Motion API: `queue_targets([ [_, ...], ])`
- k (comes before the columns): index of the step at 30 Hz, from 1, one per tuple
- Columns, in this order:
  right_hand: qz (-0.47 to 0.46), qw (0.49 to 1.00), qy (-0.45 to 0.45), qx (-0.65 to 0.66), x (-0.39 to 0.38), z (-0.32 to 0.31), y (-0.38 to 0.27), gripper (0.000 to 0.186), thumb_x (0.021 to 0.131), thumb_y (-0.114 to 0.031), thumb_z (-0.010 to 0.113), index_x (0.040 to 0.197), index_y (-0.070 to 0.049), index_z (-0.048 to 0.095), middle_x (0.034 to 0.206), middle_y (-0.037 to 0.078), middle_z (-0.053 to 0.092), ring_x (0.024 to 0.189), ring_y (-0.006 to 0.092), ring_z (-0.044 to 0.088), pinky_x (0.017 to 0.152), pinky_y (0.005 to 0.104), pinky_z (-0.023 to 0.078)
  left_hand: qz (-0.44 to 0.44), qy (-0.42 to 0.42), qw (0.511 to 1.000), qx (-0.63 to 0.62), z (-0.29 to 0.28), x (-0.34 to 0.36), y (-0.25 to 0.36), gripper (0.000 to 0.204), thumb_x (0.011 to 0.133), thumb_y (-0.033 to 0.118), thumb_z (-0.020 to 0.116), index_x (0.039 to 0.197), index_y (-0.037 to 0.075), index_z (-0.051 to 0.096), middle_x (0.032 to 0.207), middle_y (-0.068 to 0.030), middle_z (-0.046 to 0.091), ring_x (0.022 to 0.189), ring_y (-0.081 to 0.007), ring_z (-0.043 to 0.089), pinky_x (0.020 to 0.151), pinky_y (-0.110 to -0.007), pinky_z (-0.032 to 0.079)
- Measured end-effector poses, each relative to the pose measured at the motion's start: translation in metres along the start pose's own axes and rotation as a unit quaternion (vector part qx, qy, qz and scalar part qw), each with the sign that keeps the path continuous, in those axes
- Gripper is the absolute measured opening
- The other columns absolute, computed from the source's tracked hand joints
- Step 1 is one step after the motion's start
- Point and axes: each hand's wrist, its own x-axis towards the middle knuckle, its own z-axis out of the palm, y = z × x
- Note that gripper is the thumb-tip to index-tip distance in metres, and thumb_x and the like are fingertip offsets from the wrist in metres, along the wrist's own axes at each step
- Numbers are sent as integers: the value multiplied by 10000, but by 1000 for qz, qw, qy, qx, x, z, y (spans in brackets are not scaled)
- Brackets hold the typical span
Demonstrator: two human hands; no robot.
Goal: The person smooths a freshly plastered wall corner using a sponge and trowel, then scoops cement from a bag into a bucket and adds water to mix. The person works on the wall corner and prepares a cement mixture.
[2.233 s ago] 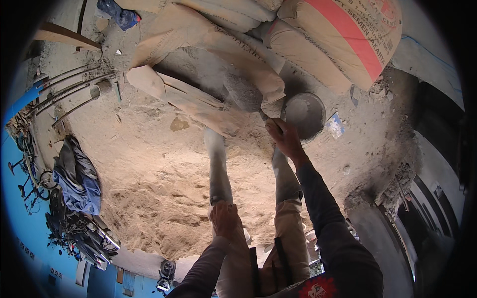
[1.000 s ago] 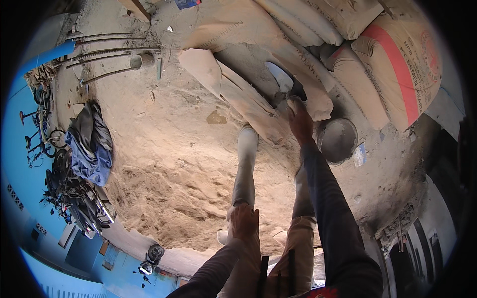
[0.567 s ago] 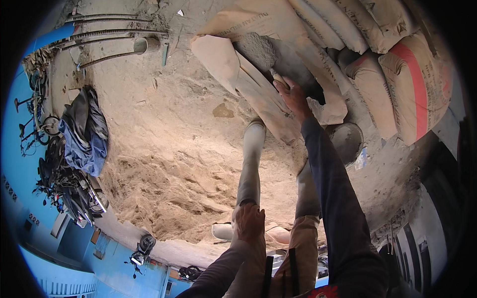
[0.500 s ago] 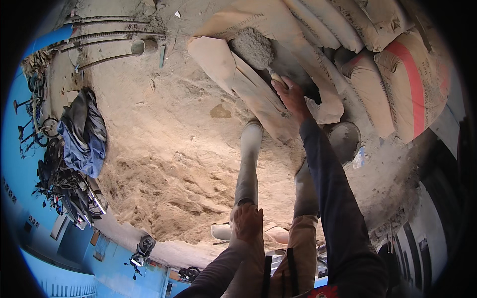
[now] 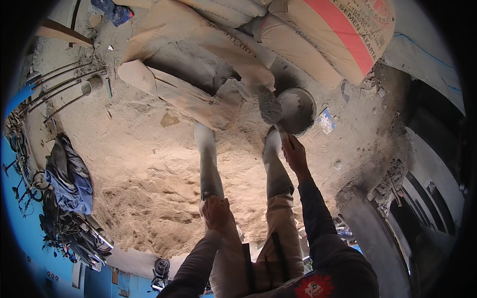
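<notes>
My right hand (image 5: 294,153) is closed round the handle of a trowel (image 5: 270,106). Grey cement powder is heaped on its blade, which reaches the left side of a round, dusty bucket (image 5: 303,110). Left of the bucket lies a torn-open brown paper cement bag (image 5: 184,102), with grey cement powder (image 5: 191,62) inside it. My left hand (image 5: 217,212) rests on my left knee, its fingers curled over the trouser cloth, and no tool shows in it.
More cement bags (image 5: 338,37) lie beyond the open one. Steel bars (image 5: 59,87) and a short pipe (image 5: 90,87) are at the far left. Sandy ground (image 5: 144,198) surrounds my boots. Motorbikes (image 5: 67,228), one under a cloth (image 5: 69,174), stand by a blue wall.
My right hand has drawn the trowel out of the open cement bag, towards me and over to the bucket, with cement on the blade. The view has shifted right; my left hand stays on the knee.
</notes>
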Motion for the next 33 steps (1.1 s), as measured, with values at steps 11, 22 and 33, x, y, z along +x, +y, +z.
queue_targets([
  [11, -15, 846, 181, -500, 79, -91, 122, 249, 1062, -286, 586, 1256, -130, 606, 1159, 257, 666, 1040, 470, 700, 847, 574, 585, 32, -20, 997, 72, 22, -1, 7, 283, 998, 333, 666, 1030, 61, 737, 1206, -124, 649, 1224, -342, 576, 1081, -530, 411],
  [22, -314, 892, 157, -284, -21, 44, -20, 374, 1054, -265, 678, 1335, -49, 558, 1119, 237, 700, 958, 465, 712, 782, 560, 581, 39, -25, 997, 57, 12, 3, 2, 338, 986, 382, 700, 1069, 56, 740, 1191, -133, 661, 1199, -350, 605, 1051, -519, 457],
  [33, -310, 893, 103, -309, 220, 241, -185, 424, 1036, -401, 666, 1312, -81, 648, 1131, 252, 745, 1038, 460, 727, 886, 554, 589, -2, 29, 1000, 4, -5, 7, -6, 305, 956, 358, 742, 1141, 117, 766, 1204, -111, 692, 1232, -342, 603, 1066, -514, 446],
])
